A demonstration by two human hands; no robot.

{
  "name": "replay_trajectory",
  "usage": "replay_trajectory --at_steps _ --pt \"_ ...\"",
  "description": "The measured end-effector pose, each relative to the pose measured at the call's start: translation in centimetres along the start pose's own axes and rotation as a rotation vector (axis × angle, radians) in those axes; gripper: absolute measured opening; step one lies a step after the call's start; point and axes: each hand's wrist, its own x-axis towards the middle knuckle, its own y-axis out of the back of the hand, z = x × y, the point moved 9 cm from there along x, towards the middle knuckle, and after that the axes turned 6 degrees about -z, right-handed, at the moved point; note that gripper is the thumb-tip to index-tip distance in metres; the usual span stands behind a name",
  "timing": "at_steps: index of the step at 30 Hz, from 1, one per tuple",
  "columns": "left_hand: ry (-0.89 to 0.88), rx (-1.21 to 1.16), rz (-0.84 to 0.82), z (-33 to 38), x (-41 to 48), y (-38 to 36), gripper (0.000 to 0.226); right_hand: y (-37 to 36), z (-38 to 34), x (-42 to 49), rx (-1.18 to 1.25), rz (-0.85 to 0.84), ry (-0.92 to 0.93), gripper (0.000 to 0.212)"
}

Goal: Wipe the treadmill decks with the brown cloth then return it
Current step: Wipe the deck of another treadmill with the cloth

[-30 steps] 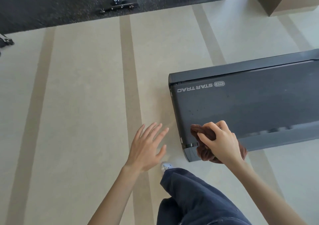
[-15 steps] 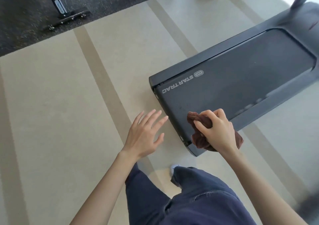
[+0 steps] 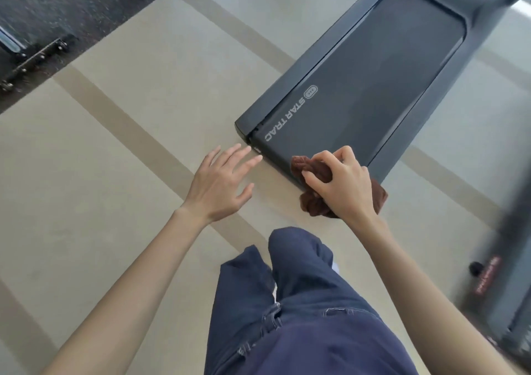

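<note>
The right hand grips the bunched brown cloth, fingers curled over the top of it and thumb tucked against its near side. It presses the cloth onto the near right corner of the treadmill. Part of the cloth lies on the dark belt, and part spills over the rear edge and the right side rail towards the floor. The left hand is open and holds nothing. Its fingers are straight and slightly spread, palm down, hovering above the floor just left of the treadmill's rear edge; its fingertips come close to the end cap without plainly touching it. White "STAR TRAC" lettering runs along the belt's near end, well left of the cloth. The treadmill stretches away to the upper right, where its frame narrows and leaves the view. The floor is pale beige with darker tan bands crossing it. Dark speckled matting fills the upper left corner, and a bolted metal foot of some machine stands on it. At the right edge is another dark machine — too blurred to tell more. Navy trousers fill the lower middle, between the two bare forearms.
</note>
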Motion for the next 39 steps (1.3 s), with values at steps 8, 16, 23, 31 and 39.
replay_trajectory --at_steps 8,16,23,31,39 --pt "-0.142 -0.032 0.02 -3.5 1.2 1.0 0.052 -1.2 -4.2 1.9 -0.03 0.071 -0.075 0.021" --pt "-0.268 0.08 -0.041 -11.2 4.0 4.0 0.051 -5.4 -8.1 8.6 0.005 0.064 -0.186 0.023" --pt "-0.313 0.192 -0.026 -19.5 8.4 8.9 0.048 -6.8 -11.6 13.8 0.058 0.103 -0.306 0.025" --pt "-0.446 0.176 -0.078 -24.1 11.3 8.8 0.046 -6.1 -16.8 15.6 0.041 0.229 -0.424 0.025" --pt "-0.701 0.128 -0.104 -33.0 11.3 9.0 0.046 -10.6 -25.2 16.5 0.082 0.361 -0.658 0.024"
